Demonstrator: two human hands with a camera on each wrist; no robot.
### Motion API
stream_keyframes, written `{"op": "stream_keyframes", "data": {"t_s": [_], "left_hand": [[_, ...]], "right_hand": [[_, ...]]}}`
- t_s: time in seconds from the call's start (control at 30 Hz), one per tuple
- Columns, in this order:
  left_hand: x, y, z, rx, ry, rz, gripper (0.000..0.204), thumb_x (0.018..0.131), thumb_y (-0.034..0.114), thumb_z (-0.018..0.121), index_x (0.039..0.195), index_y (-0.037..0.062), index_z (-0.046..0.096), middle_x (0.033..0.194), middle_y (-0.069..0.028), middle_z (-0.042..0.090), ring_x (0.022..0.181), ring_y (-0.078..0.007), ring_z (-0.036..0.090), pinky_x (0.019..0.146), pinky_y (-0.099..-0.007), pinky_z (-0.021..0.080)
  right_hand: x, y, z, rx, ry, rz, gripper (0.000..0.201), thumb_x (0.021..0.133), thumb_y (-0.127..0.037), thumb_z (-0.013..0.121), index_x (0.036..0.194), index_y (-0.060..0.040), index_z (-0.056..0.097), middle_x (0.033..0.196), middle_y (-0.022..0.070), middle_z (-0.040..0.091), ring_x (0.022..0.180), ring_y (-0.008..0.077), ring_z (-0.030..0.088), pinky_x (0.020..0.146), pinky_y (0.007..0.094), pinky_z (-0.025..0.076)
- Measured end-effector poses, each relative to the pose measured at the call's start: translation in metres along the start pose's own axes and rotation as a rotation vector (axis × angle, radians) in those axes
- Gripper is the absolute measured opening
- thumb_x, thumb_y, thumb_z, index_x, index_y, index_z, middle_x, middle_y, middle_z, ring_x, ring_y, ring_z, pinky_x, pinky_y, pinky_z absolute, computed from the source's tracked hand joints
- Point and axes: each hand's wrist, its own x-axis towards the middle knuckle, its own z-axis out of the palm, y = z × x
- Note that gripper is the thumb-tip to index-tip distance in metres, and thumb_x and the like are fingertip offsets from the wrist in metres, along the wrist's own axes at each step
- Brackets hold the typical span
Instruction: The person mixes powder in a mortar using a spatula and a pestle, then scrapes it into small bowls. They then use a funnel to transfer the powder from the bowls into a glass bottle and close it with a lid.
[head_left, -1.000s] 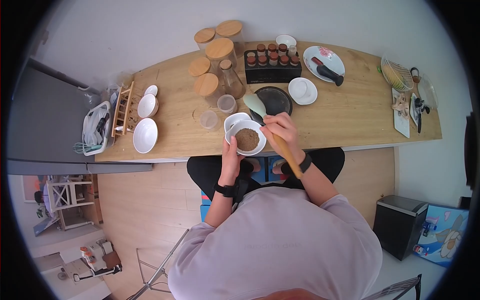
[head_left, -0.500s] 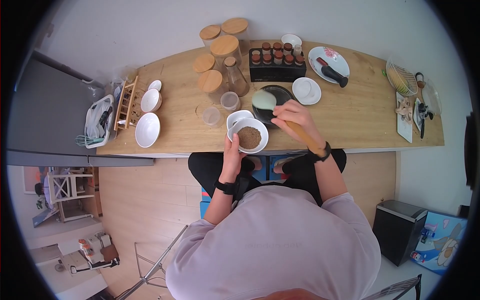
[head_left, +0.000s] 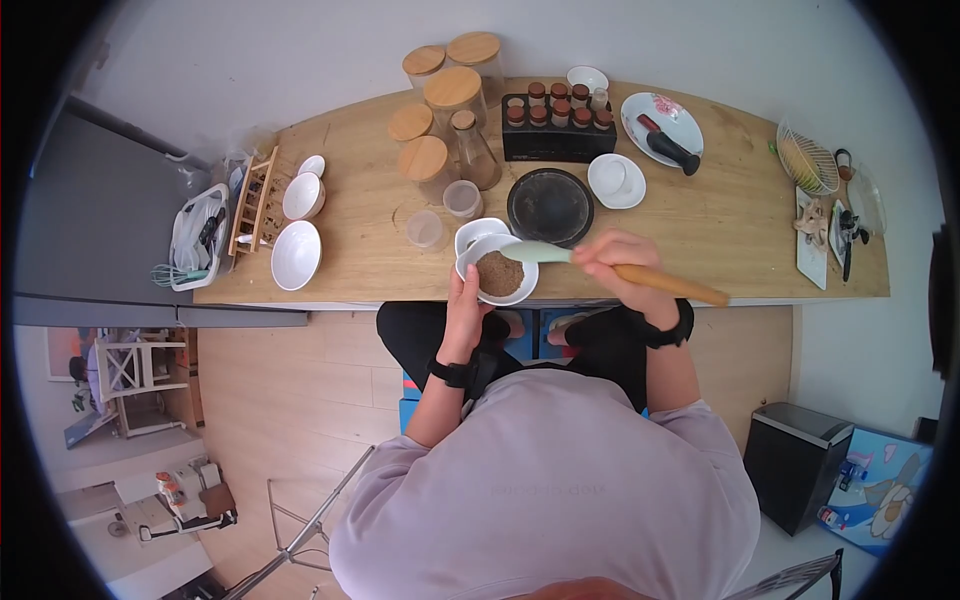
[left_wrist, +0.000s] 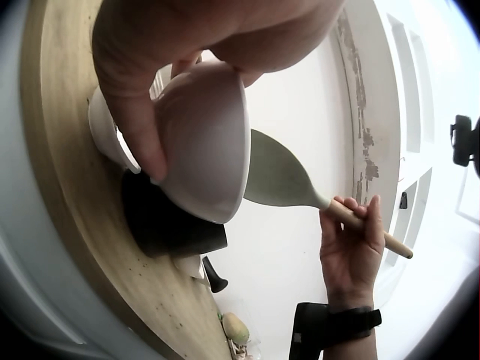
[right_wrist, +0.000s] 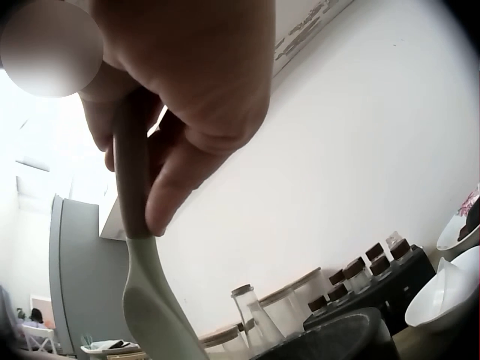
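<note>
My left hand [head_left: 463, 320] grips a white bowl [left_wrist: 206, 142] at the table's front edge, thumb on its near side. Brown powder [head_left: 498, 276] covers the inside of the bowl. In my right hand [head_left: 630, 268] is a spoon [head_left: 540, 252] with a pale green silicone head and a wooden handle. Its head overlaps the bowl's right rim in the head view, lying across the edge of the powder. The fingers hold the handle close to the head, as the right wrist view shows. Behind the held bowl, a second white bowl [head_left: 478, 230] is partly hidden.
A round black vessel [head_left: 550, 205] stands just beyond the right hand. Two clear cups [head_left: 463, 200] and wooden-lidded jars [head_left: 425, 160] are to the left. Farther back are a black rack [head_left: 558, 140] of spice bottles, a white dish [head_left: 617, 180] and a flowered plate [head_left: 662, 115].
My right hand has moved right and tilted the spoon nearly level. The spoon's head has come from above the black vessel to the bowl of powder. The left hand keeps its hold.
</note>
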Motion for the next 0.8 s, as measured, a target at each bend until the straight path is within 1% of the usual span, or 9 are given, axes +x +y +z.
{"op": "stream_keyframes", "data": {"t_s": [0.03, 0.13, 0.23, 0.33, 0.43, 0.47, 0.57, 0.67, 0.8], "left_hand": [[0.001, 0.0, 0.0, 0.004, 0.001, -0.003, 0.048, 0.107, 0.041, 0.043, 0.148, 0.018, 0.035, 0.137, -0.0071, 0.05, 0.119, -0.0195, 0.058, 0.086, -0.0376, 0.057], [0.001, -0.003, 0.0, -0.008, 0.008, -0.01, 0.048, 0.107, 0.041, 0.043, 0.147, 0.0177, 0.035, 0.136, -0.0069, 0.05, 0.119, -0.0191, 0.058, 0.087, -0.0374, 0.057], [0.0, -0.003, 0.0, 0.003, -0.016, -0.013, 0.048, 0.107, 0.041, 0.043, 0.147, 0.0173, 0.035, 0.136, -0.0068, 0.051, 0.119, -0.0189, 0.058, 0.086, -0.0367, 0.057], [-0.003, -0.003, 0.002, -0.002, -0.023, -0.007, 0.047, 0.107, 0.041, 0.042, 0.147, 0.0171, 0.035, 0.136, -0.0074, 0.051, 0.119, -0.0195, 0.059, 0.086, -0.0366, 0.058], [-0.011, 0.001, 0.007, 0.044, -0.024, -0.014, 0.052, 0.107, 0.042, 0.039, 0.149, 0.0127, 0.031, 0.141, -0.0105, 0.049, 0.126, -0.0247, 0.056, 0.094, -0.0421, 0.056], [-0.013, 0.0, 0.007, 0.045, -0.02, -0.023, 0.052, 0.107, 0.042, 0.039, 0.149, 0.0128, 0.031, 0.142, -0.0104, 0.048, 0.126, -0.0245, 0.056, 0.094, -0.042, 0.056], [-0.021, -0.001, 0.014, 0.05, -0.032, -0.047, 0.05, 0.107, 0.041, 0.041, 0.148, 0.0136, 0.033, 0.139, -0.0093, 0.05, 0.122, -0.0225, 0.058, 0.091, -0.0393, 0.057], [-0.029, -0.002, 0.032, 0.071, -0.097, -0.08, 0.046, 0.107, 0.041, 0.042, 0.144, 0.0148, 0.038, 0.128, -0.0066, 0.056, 0.108, -0.0184, 0.065, 0.081, -0.0334, 0.059], [-0.021, -0.025, 0.049, 0.115, -0.286, -0.212, 0.043, 0.107, 0.042, 0.043, 0.142, 0.0157, 0.042, 0.119, -0.0038, 0.058, 0.098, -0.0143, 0.066, 0.073, -0.0281, 0.058]], "right_hand": [[-0.007, -0.004, -0.009, 0.052, 0.01, 0.04, 0.007, 0.085, 0.0, 0.072, 0.081, 0.002, 0.067, 0.089, 0.0119, 0.069, 0.082, 0.0239, 0.068, 0.074, 0.0339, 0.054], [-0.022, -0.007, -0.022, -0.17, 0.336, 0.1, 0.007, 0.085, -0.001, 0.071, 0.081, 0.0022, 0.066, 0.088, 0.0126, 0.07, 0.082, 0.0245, 0.069, 0.072, 0.0332, 0.054], [-0.036, -0.006, -0.006, -0.41, 0.426, 0.094, 0.01, 0.086, -0.003, 0.073, 0.081, 0.0017, 0.066, 0.088, 0.013, 0.07, 0.084, 0.025, 0.07, 0.072, 0.0321, 0.054], [-0.046, -0.024, 0.02, -0.308, 0.186, 0.044, 0.011, 0.086, -0.002, 0.072, 0.079, 0.002, 0.065, 0.089, 0.0137, 0.07, 0.085, 0.0263, 0.071, 0.074, 0.0329, 0.055], [-0.055, -0.034, 0.025, -0.059, 0.372, 0.101, 0.009, 0.087, 0.002, 0.068, 0.079, 0.0029, 0.064, 0.089, 0.0151, 0.069, 0.086, 0.0273, 0.07, 0.076, 0.0346, 0.056], [-0.066, -0.025, 0.021, 0.088, 0.514, 0.141, 0.011, 0.091, 0.0, 0.062, 0.081, 0.0035, 0.063, 0.09, 0.0172, 0.068, 0.089, 0.0278, 0.07, 0.078, 0.0368, 0.057], [-0.08, -0.019, -0.008, 0.671, 0.84, 0.311, 0.027, 0.103, -0.02, 0.053, 0.09, 0.0018, 0.06, 0.1, 0.0191, 0.066, 0.098, 0.0293, 0.068, 0.088, 0.0422, 0.059], [-0.092, -0.013, -0.041, 0.732, 1.052, 0.384, 0.03, 0.104, -0.027, 0.054, 0.093, 0.0011, 0.06, 0.102, 0.0182, 0.065, 0.103, 0.0295, 0.065, 0.092, 0.0441, 0.059], [-0.133, -0.004, -0.077, 0.9, 1.243, 0.341, 0.031, 0.102, -0.029, 0.058, 0.092, 0.0005, 0.062, 0.102, 0.0172, 0.066, 0.108, 0.0292, 0.063, 0.094, 0.0439, 0.058]]}}
